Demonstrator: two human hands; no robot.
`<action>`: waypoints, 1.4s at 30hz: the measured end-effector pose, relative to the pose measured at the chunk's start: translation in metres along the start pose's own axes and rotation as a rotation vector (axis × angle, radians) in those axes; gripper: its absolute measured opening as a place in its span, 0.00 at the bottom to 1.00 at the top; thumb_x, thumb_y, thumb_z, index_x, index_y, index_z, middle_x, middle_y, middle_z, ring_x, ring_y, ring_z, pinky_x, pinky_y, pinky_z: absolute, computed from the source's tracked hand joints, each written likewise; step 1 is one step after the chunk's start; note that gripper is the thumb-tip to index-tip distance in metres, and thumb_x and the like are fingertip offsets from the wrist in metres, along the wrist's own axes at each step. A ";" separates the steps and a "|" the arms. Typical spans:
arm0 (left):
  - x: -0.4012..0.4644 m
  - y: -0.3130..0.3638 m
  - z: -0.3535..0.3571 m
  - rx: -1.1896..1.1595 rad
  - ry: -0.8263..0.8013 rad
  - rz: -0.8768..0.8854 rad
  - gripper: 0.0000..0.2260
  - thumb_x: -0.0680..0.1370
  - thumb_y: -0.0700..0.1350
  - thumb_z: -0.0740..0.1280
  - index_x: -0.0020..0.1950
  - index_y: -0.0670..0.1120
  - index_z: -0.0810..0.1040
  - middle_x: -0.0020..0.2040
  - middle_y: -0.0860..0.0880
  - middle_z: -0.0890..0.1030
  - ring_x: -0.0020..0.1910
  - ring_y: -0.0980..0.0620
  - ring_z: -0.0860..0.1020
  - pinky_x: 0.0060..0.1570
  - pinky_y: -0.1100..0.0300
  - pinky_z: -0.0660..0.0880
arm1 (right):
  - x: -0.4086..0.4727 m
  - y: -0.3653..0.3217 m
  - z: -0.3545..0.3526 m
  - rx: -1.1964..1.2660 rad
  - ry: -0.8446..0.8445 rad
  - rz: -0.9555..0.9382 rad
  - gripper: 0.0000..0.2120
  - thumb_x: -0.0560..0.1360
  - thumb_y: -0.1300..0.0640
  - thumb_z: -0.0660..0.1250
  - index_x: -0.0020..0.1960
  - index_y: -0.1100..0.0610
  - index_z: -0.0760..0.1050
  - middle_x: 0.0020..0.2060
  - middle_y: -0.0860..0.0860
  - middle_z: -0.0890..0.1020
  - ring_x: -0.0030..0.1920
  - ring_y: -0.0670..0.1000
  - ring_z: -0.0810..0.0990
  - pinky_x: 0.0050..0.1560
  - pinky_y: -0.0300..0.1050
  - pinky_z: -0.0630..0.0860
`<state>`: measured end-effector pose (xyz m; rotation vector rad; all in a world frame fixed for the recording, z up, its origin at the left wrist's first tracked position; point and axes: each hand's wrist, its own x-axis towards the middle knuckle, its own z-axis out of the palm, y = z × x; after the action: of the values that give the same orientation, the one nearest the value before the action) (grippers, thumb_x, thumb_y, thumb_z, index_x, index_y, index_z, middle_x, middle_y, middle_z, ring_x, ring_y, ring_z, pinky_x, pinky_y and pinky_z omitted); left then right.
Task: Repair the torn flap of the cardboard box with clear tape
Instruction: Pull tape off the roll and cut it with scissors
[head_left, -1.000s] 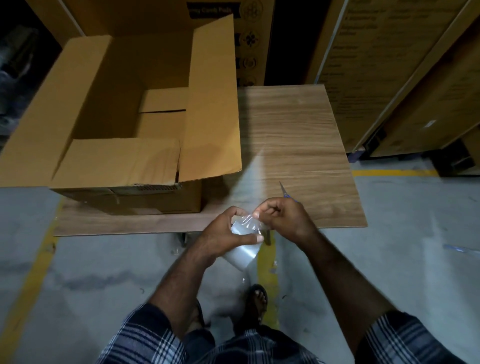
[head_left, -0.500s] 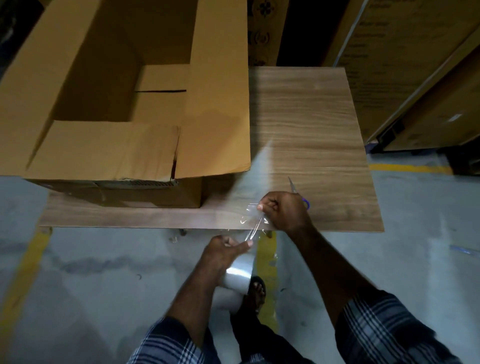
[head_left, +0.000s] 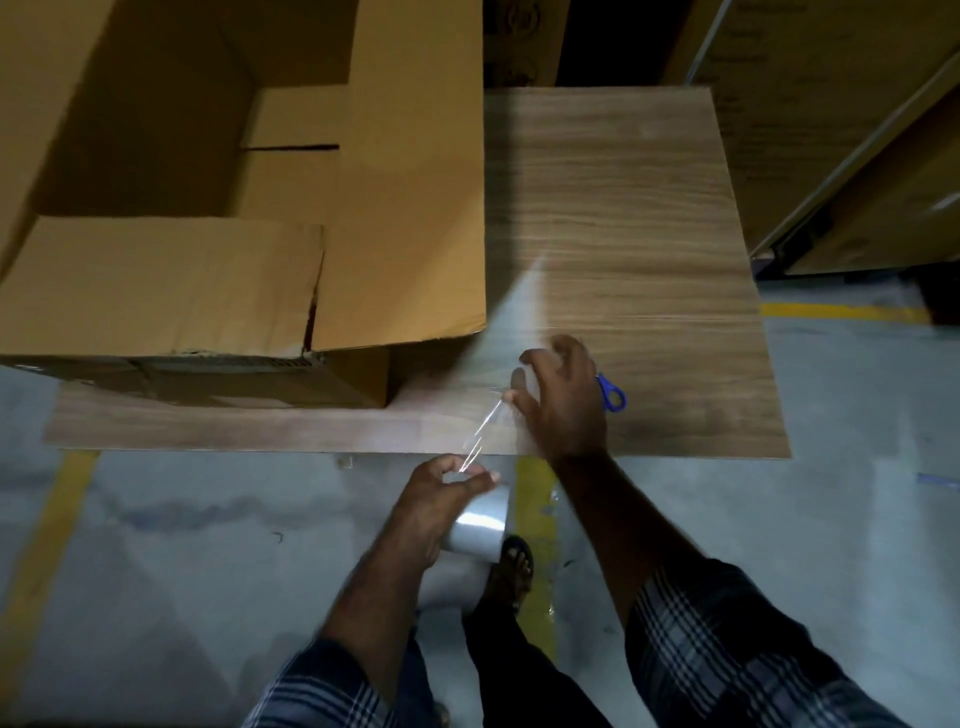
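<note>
Right fingertips (head_left: 511, 397) pinch the free tape (head_left: 480, 439) end; our right hand (head_left: 563, 400) sits over the board (head_left: 623, 208), scissors (head_left: 612, 393) partly under it. Left hand (head_left: 441, 486) grips the roll (head_left: 478, 525), just off the board's near edge, strip stretched between the two. We judge the tape light, limp and sticky: it will likely fold onto itself, so hold by the very end and keep it taut. The tear (head_left: 311, 312) is at the near flap's right corner on the box (head_left: 410, 208), left of our hands. Flap is thin card, bends easily; support it from beneath. Count: one box, one roll, one scissors, one board.
</note>
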<state>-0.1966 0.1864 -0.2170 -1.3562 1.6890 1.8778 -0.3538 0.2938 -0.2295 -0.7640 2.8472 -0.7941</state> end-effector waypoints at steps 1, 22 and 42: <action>0.000 -0.001 0.002 -0.002 0.007 0.005 0.15 0.65 0.52 0.82 0.47 0.47 0.84 0.47 0.46 0.86 0.48 0.45 0.82 0.47 0.54 0.76 | 0.001 0.002 -0.002 0.000 -0.002 0.010 0.20 0.70 0.48 0.75 0.58 0.54 0.76 0.61 0.59 0.76 0.60 0.61 0.74 0.58 0.54 0.74; 0.000 -0.019 -0.001 0.027 -0.026 0.147 0.26 0.56 0.64 0.82 0.50 0.60 0.81 0.54 0.49 0.84 0.55 0.44 0.82 0.58 0.40 0.79 | 0.019 -0.018 -0.014 1.471 -0.280 0.843 0.10 0.83 0.62 0.56 0.53 0.63 0.77 0.43 0.58 0.85 0.40 0.52 0.86 0.42 0.43 0.84; -0.003 -0.026 -0.003 -0.030 -0.052 0.172 0.23 0.59 0.60 0.82 0.50 0.58 0.81 0.53 0.46 0.84 0.52 0.44 0.82 0.53 0.45 0.79 | -0.008 0.039 -0.062 -0.280 -0.231 0.231 0.11 0.71 0.61 0.70 0.53 0.62 0.80 0.49 0.63 0.83 0.50 0.65 0.80 0.47 0.49 0.76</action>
<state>-0.1745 0.1922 -0.2308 -1.1955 1.8090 2.0201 -0.3774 0.3551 -0.1968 -0.4996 2.7938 -0.2610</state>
